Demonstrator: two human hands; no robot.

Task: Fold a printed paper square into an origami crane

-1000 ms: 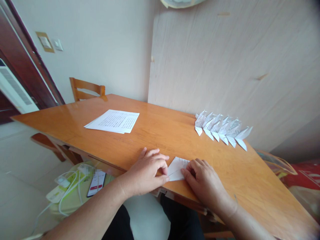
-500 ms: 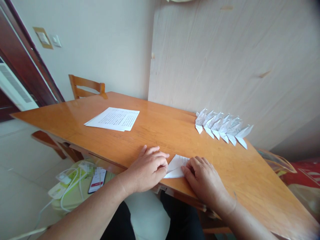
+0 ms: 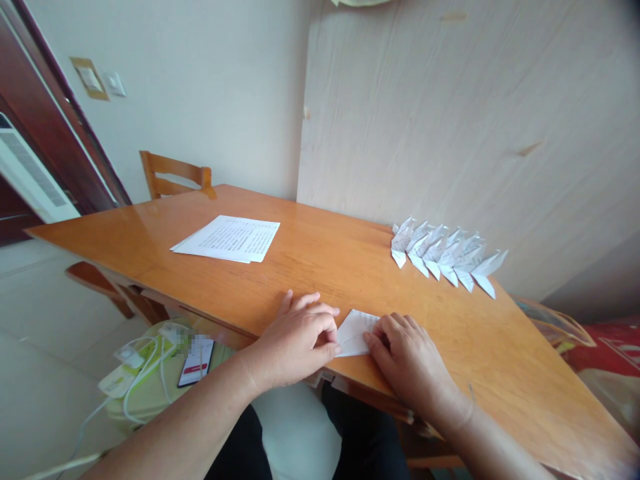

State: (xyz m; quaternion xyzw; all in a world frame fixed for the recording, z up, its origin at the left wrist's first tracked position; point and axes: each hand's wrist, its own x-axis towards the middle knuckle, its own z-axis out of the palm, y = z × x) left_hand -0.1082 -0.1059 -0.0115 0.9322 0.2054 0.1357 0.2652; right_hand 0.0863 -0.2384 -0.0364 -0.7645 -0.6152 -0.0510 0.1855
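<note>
A small folded sheet of printed paper [image 3: 354, 333] lies at the table's near edge between my hands. My left hand [image 3: 303, 337] is at its left edge, thumb and curled index finger closing on the paper's corner while the other fingers stretch out over the tabletop. On the opposite side, my right hand [image 3: 407, 353] has its fingers curled, with the thumb against the paper's right part, which it partly covers.
Several folded paper pieces [image 3: 445, 257] stand in a row along the wall at the back right. Printed sheets [image 3: 230, 239] lie stacked on the wooden table [image 3: 320, 247] to the left. Below that side, a stool holds a phone [image 3: 196, 361] and white cables. A chair [image 3: 175, 175] stands behind.
My left thumb has shifted slightly right along the paper's near left corner, and the gap between it and the index finger has widened. My right hand stays put.
</note>
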